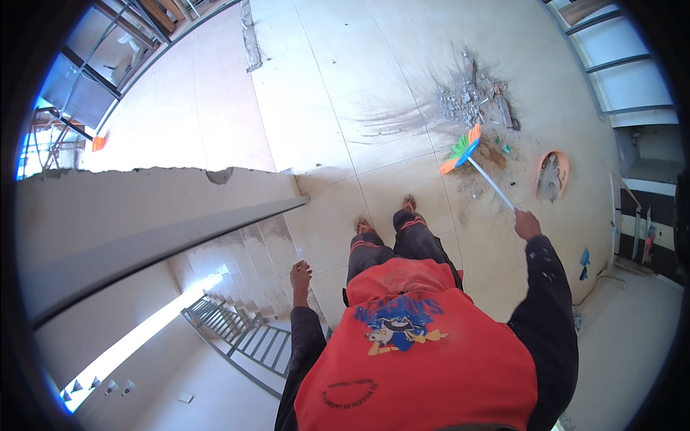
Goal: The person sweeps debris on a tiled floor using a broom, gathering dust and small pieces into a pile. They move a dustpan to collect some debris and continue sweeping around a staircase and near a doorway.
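Note:
My right hand (527,225) is wrapped around the pale handle of a broom (494,184). Orange, green and blue parts make up the broom's head, which rests on the tiled floor beside a pile of grey rubble and dust (467,100). Just right of the broom lies an orange scoop-like container (565,167) with grey debris inside. My left hand (300,274) hangs by my left side, its fingers curled in and nothing visible in them. It is apart from the wall edge near it.
A low wall with a rail (237,215) runs along the left, with stairs (248,269) beyond it. Metal railings (604,65) stand at the upper right. A small blue object (584,257) and a cable lie at the right. Dust streaks mark the tiles left of the rubble.

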`<state>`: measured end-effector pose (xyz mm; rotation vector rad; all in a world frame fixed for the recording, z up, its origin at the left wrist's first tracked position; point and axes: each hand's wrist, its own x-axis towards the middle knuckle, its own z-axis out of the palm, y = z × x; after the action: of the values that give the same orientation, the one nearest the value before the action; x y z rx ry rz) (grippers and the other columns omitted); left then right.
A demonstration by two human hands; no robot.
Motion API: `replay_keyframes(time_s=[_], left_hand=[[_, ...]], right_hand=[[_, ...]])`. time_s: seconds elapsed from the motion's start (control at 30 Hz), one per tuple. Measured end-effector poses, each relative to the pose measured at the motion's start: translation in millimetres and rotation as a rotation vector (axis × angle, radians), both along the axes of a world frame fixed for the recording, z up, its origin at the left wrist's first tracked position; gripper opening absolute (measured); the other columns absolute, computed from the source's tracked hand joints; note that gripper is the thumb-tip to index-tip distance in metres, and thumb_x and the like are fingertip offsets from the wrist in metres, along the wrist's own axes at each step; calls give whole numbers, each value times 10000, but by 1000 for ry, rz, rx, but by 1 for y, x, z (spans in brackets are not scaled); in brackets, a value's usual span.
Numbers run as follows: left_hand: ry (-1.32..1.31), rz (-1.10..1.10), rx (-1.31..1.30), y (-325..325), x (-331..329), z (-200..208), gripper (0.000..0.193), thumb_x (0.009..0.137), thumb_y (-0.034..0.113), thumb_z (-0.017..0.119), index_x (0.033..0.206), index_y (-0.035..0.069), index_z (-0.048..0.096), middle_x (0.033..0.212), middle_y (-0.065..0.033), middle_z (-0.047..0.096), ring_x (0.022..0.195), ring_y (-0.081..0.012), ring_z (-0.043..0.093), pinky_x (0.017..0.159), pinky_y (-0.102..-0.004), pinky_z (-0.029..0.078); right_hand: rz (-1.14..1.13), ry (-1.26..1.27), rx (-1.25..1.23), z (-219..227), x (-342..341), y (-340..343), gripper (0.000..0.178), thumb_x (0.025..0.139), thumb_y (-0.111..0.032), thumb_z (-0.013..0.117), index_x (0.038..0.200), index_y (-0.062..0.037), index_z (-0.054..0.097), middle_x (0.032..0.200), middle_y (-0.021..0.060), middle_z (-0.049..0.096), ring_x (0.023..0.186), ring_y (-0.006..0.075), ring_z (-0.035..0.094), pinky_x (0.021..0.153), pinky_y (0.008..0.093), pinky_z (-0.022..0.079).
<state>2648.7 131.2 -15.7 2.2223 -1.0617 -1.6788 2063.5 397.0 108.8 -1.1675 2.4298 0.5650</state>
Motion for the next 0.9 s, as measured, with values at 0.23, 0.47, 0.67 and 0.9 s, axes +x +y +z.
replay_keyframes(time_s=[0.23, 0.47, 0.67, 0.9], left_hand=[[20, -112, 57, -7, -64, -28, 268, 766, 219, 480, 950, 24, 480, 779, -78, 551, 623, -136, 544, 482, -235, 414], [43, -154, 7, -55, -159, 7, 280, 765, 203, 477, 968, 10, 474, 780, -86, 553, 651, -145, 547, 526, -239, 426], [114, -2, -101, -82, -199, 43, 275, 785, 178, 439, 992, 0, 469, 803, -99, 552, 692, -153, 547, 564, -241, 429], [-19, -160, 126, -72, -197, 13, 294, 772, 198, 464, 986, -3, 473, 807, -97, 549, 654, -156, 543, 534, -251, 423]], right_hand=[[-121, -353, -130, 41, 17, -82, 316, 743, -135, 433, 1057, -140, 471, 710, 196, 533, 667, 334, 521, 616, 407, 410], [167, -536, -244, -62, 52, -272, 271, 769, -193, 386, 1026, -185, 470, 743, 160, 552, 695, 324, 540, 616, 409, 430], [134, -415, 13, -62, -16, -269, 265, 759, -158, 384, 1006, -158, 481, 703, 142, 559, 656, 299, 558, 555, 391, 448], [-117, -151, 274, 13, -133, -138, 329, 770, -99, 361, 1093, -113, 422, 777, 147, 548, 709, 307, 539, 603, 369, 433]])
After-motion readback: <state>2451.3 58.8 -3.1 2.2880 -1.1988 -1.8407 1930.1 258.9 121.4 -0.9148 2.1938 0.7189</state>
